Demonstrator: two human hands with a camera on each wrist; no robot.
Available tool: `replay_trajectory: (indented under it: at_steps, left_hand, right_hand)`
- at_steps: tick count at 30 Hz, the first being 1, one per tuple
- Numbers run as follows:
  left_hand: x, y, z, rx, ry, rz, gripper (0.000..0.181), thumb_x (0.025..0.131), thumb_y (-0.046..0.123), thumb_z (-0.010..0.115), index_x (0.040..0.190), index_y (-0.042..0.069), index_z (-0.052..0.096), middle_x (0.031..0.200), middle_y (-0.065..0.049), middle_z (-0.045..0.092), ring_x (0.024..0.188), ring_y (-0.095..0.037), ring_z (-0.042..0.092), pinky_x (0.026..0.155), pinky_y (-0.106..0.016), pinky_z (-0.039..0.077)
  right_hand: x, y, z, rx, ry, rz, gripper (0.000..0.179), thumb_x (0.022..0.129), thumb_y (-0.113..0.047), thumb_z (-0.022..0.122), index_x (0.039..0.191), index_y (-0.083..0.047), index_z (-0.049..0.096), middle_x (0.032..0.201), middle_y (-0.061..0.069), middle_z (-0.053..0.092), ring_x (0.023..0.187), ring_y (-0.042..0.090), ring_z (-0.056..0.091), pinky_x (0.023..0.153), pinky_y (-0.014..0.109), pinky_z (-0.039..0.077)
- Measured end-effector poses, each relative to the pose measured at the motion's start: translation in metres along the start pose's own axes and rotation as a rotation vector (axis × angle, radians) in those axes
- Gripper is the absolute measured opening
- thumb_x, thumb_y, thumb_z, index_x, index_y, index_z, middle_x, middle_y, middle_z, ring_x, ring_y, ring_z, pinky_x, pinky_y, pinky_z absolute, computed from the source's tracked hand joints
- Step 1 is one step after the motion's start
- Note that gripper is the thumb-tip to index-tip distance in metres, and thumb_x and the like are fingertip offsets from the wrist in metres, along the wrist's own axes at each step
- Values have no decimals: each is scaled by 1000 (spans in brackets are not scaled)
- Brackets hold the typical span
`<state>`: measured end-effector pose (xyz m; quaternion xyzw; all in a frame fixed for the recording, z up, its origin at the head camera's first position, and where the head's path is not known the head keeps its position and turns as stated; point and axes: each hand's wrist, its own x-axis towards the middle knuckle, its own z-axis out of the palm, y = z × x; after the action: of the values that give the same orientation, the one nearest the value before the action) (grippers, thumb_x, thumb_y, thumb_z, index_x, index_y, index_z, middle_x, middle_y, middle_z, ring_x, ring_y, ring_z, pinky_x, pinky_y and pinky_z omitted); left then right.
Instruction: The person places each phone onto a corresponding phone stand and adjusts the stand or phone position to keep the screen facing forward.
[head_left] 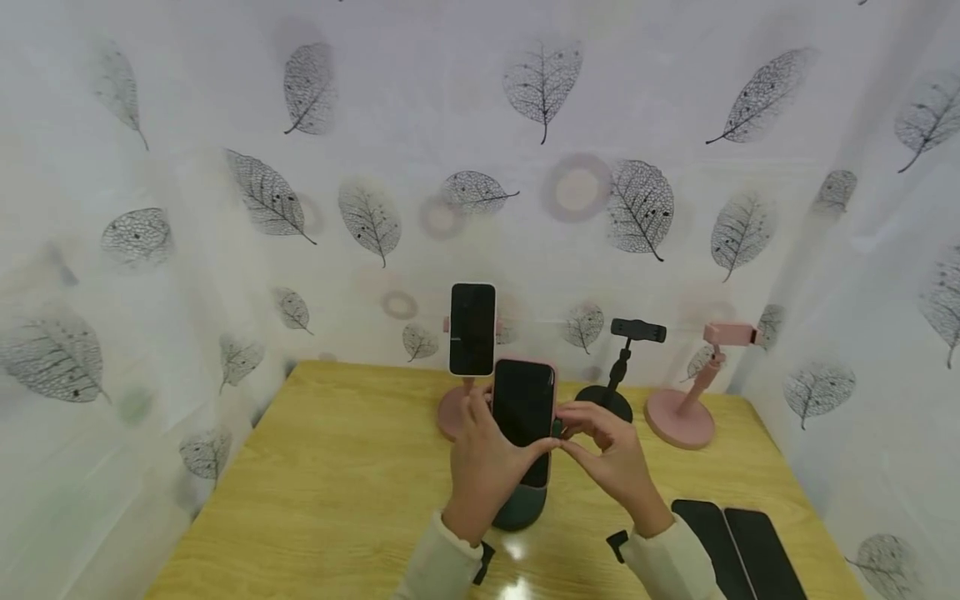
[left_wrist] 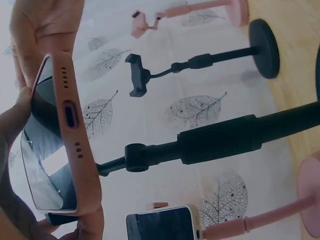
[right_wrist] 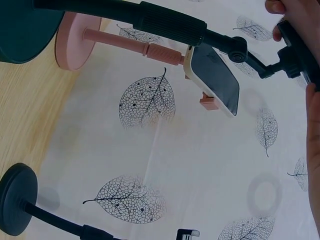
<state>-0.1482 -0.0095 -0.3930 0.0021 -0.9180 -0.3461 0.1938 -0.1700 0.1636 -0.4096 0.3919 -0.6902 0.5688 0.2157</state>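
A smartphone in a pink case (head_left: 523,400) stands upright, screen toward me, at the head of a dark green phone stand (head_left: 521,510). My left hand (head_left: 486,462) grips the phone from its left side, the thumb stretched across the screen to the right edge. On the right edge, my right hand (head_left: 611,457) pinches the stand's dark clamp (head_left: 557,427) between thumb and fingers. The phone's charging port (left_wrist: 71,115) faces the left wrist camera. In the right wrist view the clamp (right_wrist: 300,52) sits behind the phone, partly covered by the right hand.
Behind, a pink stand (head_left: 453,412) bears a white-edged phone (head_left: 472,329). A black stand (head_left: 618,375) and another pink stand (head_left: 682,417) stand right of it. Two dark phones (head_left: 765,550) lie at front right. A leaf-print curtain (head_left: 405,125) surrounds the wooden table (head_left: 330,492).
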Motion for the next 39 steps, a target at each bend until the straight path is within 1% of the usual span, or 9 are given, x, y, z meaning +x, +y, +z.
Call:
replay_trajectory:
  at_steps: [7, 11, 15, 17, 20, 24, 33, 36, 39]
  left_hand:
    - [-2, 2, -1, 15, -17, 33, 105, 63, 63, 75, 137, 4, 29, 117, -17, 46, 65, -22, 57, 50, -28, 48]
    - [-7, 5, -2, 33, -24, 40, 106, 66, 57, 77, 140, 1, 27, 122, -19, 46, 65, -22, 59, 49, -28, 48]
    - [-14, 5, 7, 87, 62, 61, 106, 66, 57, 76, 140, -2, 28, 121, -19, 47, 59, -18, 55, 46, -24, 45]
    - [-15, 3, 11, 102, 108, 79, 106, 65, 57, 77, 139, -2, 29, 119, -19, 46, 58, -17, 54, 46, -24, 45]
    - [-13, 0, 13, 109, 152, 106, 107, 63, 56, 79, 138, -2, 29, 117, -19, 46, 59, -17, 53, 46, -24, 45]
    - [-11, 0, 14, 102, 151, 113, 107, 63, 55, 80, 139, 0, 29, 116, -18, 46, 61, -18, 55, 48, -25, 47]
    - [-12, -4, 16, 77, 172, 122, 110, 63, 56, 80, 143, 3, 28, 115, -16, 48, 61, -17, 56, 50, -27, 50]
    - [-13, -12, 14, -25, 131, 163, 104, 71, 50, 77, 146, 4, 22, 121, -15, 46, 63, -18, 57, 53, -28, 51]
    - [-15, -29, 11, -180, 93, 244, 86, 83, 37, 70, 147, 7, 22, 127, -14, 45, 74, -17, 59, 63, -31, 54]
  right_hand:
    - [1, 0, -1, -11, 0, 66, 36, 75, 20, 64, 109, 11, 60, 115, -5, 62, 94, 2, 64, 78, 21, 55]
    - [-2, 5, 0, -89, 32, -32, 35, 73, 19, 65, 106, 9, 65, 115, -2, 64, 97, 0, 63, 77, 17, 54]
    - [-7, 13, 7, -105, 108, -170, 33, 74, 13, 66, 107, 8, 67, 115, 6, 66, 104, 4, 63, 78, 14, 53]
    - [-9, 17, 11, -65, 130, -187, 32, 76, 12, 65, 108, 10, 66, 118, 8, 65, 105, 6, 63, 79, 16, 53]
    - [-9, 19, 14, -8, 137, -129, 36, 75, 18, 63, 110, 11, 64, 122, 4, 64, 104, 5, 64, 78, 17, 53]
    - [-8, 18, 13, 2, 135, -49, 36, 76, 20, 61, 111, 11, 63, 123, -2, 62, 103, 2, 64, 78, 17, 54]
    - [-9, 20, 13, 30, 128, -21, 38, 76, 22, 59, 113, 12, 61, 124, -3, 61, 104, 3, 64, 79, 18, 54]
    - [-11, 20, 14, -8, 130, 9, 41, 77, 20, 61, 117, 12, 58, 126, -6, 60, 105, 2, 63, 82, 19, 53]
    - [-19, 24, 20, -1, 154, 62, 46, 82, 17, 58, 127, 14, 47, 130, -6, 57, 109, 2, 61, 87, 18, 51]
